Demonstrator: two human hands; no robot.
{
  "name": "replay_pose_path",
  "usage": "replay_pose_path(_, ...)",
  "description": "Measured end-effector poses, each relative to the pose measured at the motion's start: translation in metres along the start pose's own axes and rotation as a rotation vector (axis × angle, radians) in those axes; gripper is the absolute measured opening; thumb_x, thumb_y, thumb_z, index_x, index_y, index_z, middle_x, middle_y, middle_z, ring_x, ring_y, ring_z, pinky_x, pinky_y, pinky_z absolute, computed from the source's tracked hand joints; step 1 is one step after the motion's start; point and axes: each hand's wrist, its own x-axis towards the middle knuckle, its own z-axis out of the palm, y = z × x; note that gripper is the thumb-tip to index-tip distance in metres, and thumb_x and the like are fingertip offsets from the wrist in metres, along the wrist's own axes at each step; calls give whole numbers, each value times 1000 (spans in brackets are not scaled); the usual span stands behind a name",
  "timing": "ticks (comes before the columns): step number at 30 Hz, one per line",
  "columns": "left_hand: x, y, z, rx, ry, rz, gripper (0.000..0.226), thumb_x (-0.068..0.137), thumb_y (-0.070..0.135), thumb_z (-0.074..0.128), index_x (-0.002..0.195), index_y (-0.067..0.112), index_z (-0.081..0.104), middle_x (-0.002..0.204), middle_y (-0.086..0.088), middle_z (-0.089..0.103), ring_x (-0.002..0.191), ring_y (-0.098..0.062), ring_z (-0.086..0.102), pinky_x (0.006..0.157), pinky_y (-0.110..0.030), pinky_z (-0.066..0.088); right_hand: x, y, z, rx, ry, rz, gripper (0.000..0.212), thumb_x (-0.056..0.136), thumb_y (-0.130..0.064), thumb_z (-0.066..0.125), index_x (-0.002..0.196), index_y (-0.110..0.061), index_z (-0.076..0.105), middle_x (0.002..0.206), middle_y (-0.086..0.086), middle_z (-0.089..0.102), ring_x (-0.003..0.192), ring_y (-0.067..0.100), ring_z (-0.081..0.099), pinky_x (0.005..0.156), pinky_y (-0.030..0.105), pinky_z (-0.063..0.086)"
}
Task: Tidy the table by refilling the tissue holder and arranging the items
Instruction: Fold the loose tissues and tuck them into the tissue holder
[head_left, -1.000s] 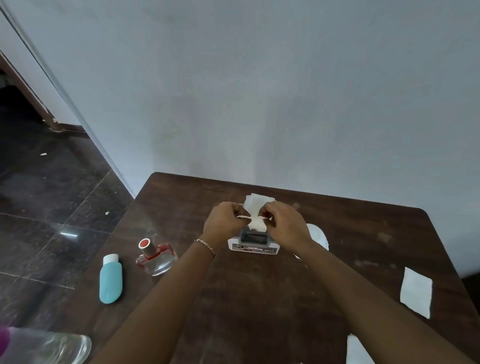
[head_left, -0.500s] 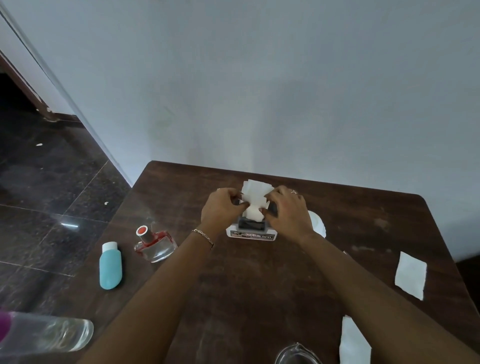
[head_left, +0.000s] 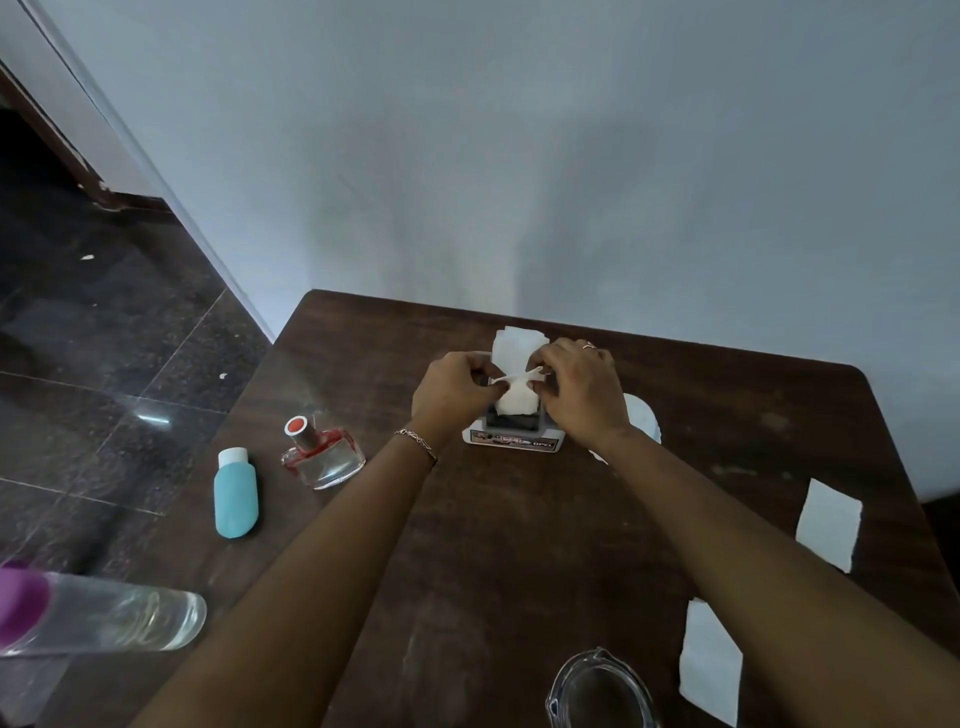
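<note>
Head view: at the far side of the dark wooden table (head_left: 519, 561), a person's left hand (head_left: 454, 392) and right hand (head_left: 582, 397) each pinch an edge of a white tissue (head_left: 515, 404) standing in the small tissue holder (head_left: 511, 442), fingers curled onto the sheet. A loose tissue (head_left: 828, 522) lies well apart near the right edge. Stretched between two pinches, the thin sheet could tear, or bunch at the slot if pushed unevenly, and the light holder might tip
</note>
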Motion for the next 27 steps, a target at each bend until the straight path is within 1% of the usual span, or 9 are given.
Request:
replay_pose_path(3,2,0,1,12,5,28,32,79,29,68,110,19,70,73,9,63,75,-11,61,75,-34,57,-2,5,3,-63,-39,36,25,77,-29,74,95,-16,64,96,2,62,93,24,57,85,43,40)
replay_pose_path(6,6,3,1,29,-10,67,22,80,24,69,100,18,73,67,9,59,63,-6,54,63,-28,48,-3,8,3,-53,-4,47,16,78,-25,73,91,-16,66,96,2,62,93,23,57,87,40,38)
replay_pose_path(8,9,5,0,38,-13,79,16,80,22,69,95,21,74,66,10,57,60,-5,50,61,-25,44,-3,8,2,-33,24,55,12,80,-22,71,91,-18,67,97,2,63,94,22,58,87,38,38)
replay_pose_path(10,12,6,0,82,-7,83,16,79,25,71,95,25,73,70,9,57,66,-6,52,63,-26,46,-2,7,3,-26,25,60,12,80,-21,70,91,-19,67,98,2,64,94,21,58,88,39,38)
replay_pose_path(12,13,5,1,154,5,93,21,75,27,74,96,26,71,82,6,57,80,-10,56,69,-29,51,-1,6,5,-20,21,62,12,80,-20,71,90,-19,66,97,2,63,94,21,58,89,41,39)
replay_pose_path(14,12,3,3,199,16,88,26,72,28,77,96,27,69,95,3,57,88,-12,58,73,-31,53,-1,4,7,-25,10,66,13,79,-20,72,90,-19,66,97,1,63,94,22,58,89,44,41)
replay_pose_path(18,10,2,8,307,16,104,28,70,31,77,95,25,67,112,-6,55,88,-20,64,74,-34,55,0,2,11,-38,-11,71,19,76,-24,74,89,-21,62,96,0,61,93,22,58,91,47,41)
replay_pose_path(23,10,5,13,408,23,129,24,76,27,69,98,18,64,106,-6,52,83,-28,63,67,-36,53,1,3,14,-32,0,110,32,72,-27,77,92,-19,54,98,3,57,93,23,56,91,46,39)
replay_pose_path(27,12,5,16,475,6,139,21,79,19,65,100,18,63,112,-9,51,84,-32,63,65,-36,50,4,3,15,-33,-2,134,34,69,-26,78,89,-20,51,97,2,54,93,24,56,89,46,37)
